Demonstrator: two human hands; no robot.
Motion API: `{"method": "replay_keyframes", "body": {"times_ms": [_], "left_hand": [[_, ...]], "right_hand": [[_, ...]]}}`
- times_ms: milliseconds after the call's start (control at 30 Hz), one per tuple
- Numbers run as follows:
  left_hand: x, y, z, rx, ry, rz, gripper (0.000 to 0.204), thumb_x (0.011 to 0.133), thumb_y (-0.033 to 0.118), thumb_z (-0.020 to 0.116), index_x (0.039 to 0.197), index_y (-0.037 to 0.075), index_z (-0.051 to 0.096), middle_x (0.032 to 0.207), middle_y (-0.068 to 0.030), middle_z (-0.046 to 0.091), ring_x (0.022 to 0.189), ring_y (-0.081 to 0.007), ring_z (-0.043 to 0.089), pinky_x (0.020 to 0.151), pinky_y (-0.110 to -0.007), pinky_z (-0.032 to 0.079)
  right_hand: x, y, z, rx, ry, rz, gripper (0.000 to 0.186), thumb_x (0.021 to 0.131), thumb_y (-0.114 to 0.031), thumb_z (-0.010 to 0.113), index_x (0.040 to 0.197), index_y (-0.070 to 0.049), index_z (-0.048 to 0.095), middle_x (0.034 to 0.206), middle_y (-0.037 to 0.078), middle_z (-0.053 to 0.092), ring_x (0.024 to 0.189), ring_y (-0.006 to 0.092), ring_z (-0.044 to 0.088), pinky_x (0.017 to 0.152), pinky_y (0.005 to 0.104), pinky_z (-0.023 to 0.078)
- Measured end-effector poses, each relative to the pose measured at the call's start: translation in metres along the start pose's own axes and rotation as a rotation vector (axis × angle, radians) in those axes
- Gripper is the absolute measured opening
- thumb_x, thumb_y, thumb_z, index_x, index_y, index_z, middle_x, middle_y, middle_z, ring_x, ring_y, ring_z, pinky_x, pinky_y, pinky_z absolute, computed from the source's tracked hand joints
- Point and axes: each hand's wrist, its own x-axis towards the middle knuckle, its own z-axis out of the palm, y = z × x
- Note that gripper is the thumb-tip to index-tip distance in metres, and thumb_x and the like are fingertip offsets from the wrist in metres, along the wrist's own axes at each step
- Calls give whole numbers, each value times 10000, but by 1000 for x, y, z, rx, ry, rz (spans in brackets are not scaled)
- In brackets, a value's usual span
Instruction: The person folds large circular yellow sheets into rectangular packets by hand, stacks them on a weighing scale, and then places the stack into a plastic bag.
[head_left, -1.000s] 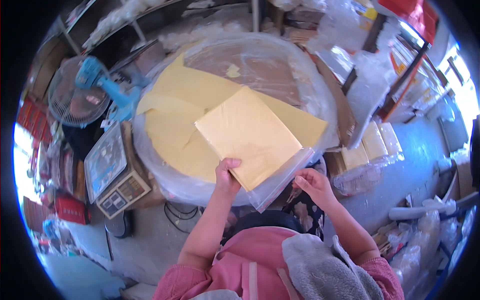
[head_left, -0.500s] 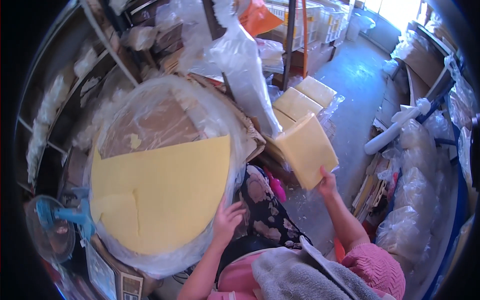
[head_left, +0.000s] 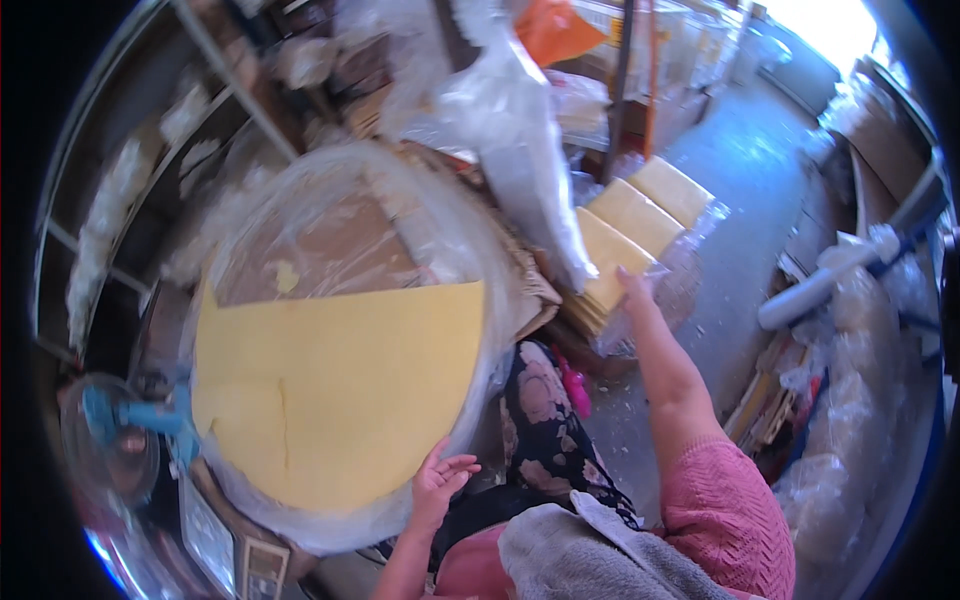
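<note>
My left hand is empty, fingers apart, by the near right edge of the round table, which is wrapped in clear plastic and bears a large, torn yellow sheet. My right hand reaches out to the right, gripping the near edge of a bagged yellow packet that lies on the nearest pile. Two more piles of yellow packets lie just beyond it, on plastic. A long white plastic bundle hangs beside the piles and partly hides them.
A blue fan and a scale stand at the lower left. A shelf rack is at the back left. An orange bag is at the top. Plastic rolls and cardboard line the right side of the aisle.
The packet passed from my left hand to my right, was carried rightward and now rests on the pile. My left hand let go. The view turned right, toward the aisle.
</note>
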Motion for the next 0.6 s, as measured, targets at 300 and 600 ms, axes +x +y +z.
{"method": "replay_keyframes", "body": {"times_ms": [300,600], "left_hand": [[-32,54,-138,818,481,322,405,859,-2,559,1263,11,545,1068,-114,678,1018,-244,652,890,-350,514],[-23,57,-368,2024,791,208,699,798,39,569,1448,166,346,1516,-110,330,1374,-354,352,1076,-535,362]], "right_hand": [[94,-8,-56,-737,-202,-149,495,888,-453,634,1209,-84,555,834,96,602,616,247,538,507,409,460],[13,-9,-155,-345,-394,-74,465,862,-103,593,1310,-47,483,945,70,564,644,135,563,463,259,417]]}}
